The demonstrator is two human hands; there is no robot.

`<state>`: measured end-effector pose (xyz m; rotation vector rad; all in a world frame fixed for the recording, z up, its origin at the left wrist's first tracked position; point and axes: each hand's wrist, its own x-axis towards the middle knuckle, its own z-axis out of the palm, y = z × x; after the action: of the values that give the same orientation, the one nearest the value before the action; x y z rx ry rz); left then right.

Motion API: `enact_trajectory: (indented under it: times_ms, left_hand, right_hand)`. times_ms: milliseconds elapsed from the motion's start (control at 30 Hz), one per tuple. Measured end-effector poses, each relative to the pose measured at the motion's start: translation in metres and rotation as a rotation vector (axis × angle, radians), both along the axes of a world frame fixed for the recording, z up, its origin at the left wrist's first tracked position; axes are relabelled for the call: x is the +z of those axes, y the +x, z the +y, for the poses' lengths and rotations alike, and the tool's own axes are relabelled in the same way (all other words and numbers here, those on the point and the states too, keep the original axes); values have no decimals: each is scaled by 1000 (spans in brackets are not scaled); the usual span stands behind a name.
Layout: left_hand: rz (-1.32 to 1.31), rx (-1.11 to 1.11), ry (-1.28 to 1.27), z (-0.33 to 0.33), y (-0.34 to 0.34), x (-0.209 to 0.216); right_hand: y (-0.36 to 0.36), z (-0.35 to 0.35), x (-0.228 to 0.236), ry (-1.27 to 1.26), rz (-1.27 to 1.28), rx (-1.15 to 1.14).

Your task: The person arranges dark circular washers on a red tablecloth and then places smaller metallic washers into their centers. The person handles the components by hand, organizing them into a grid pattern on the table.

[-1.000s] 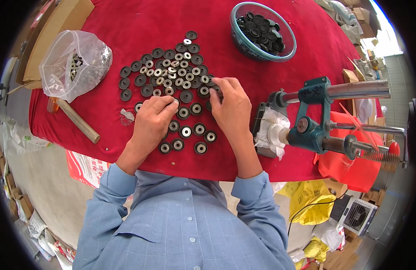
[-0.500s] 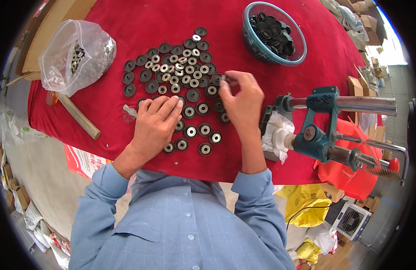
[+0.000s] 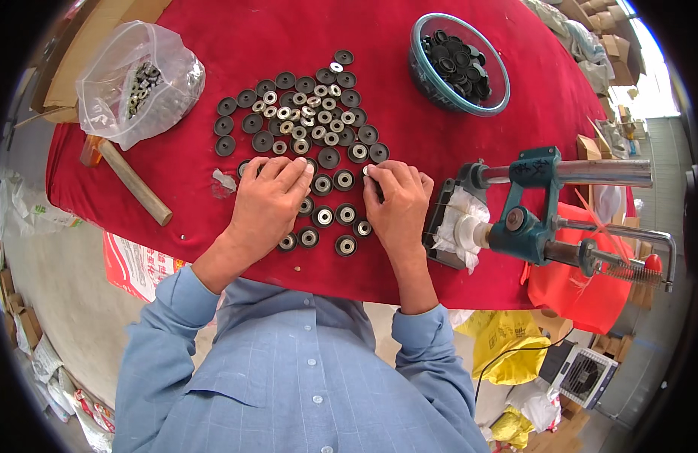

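Black round wheels point(image 3: 285, 81) lie over the red cloth, mixed with a heap of small silvery ring bearings point(image 3: 307, 112). Nearer to me, several wheels have a bearing seated in the middle, such as this wheel with bearing point(image 3: 343, 180). My left hand point(image 3: 269, 198) rests palm down at the left of these, fingers together and bent over the wheels; what lies under them is hidden. To their right, my right hand point(image 3: 396, 200) is closed, thumb and fingertips on a black wheel point(image 3: 379, 193) that is mostly covered.
A clear bowl point(image 3: 502, 98) of black parts stands at the far right. A clear plastic bag point(image 3: 107, 83) of metal parts and a hammer point(image 3: 137, 181) lie at the left. A green hand press point(image 3: 534, 204) stands at the right, beside a red bag point(image 3: 568, 283).
My right hand has come down toward me from the upper right of the wheels; a black wheel now lies where it was. My left hand stays nearly in place. The view has shifted slightly.
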<state>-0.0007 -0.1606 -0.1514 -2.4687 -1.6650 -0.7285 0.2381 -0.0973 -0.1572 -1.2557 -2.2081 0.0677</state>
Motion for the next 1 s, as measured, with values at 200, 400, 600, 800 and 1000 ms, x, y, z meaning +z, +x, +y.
enact_trajectory:
  times_ms: [200, 400, 600, 800, 1000]
  left_hand:
    - [-48, 35, -26, -4, 2, 0]
    - [-59, 34, -40, -4, 2, 0]
    - [-78, 37, -42, -5, 4, 4]
    - [-217, 133, 22, 16, -8, 10]
    - [-175, 111, 14, 38, -8, -3]
  right_hand:
    - [1, -15, -8, 51, -54, 14]
    - [5, -28, -11, 3, -32, 10]
    - [1, -31, -8, 24, -91, -30]
    - [-16, -27, 2, 38, -210, -72]
    - [-6, -37, 5, -36, -89, -93]
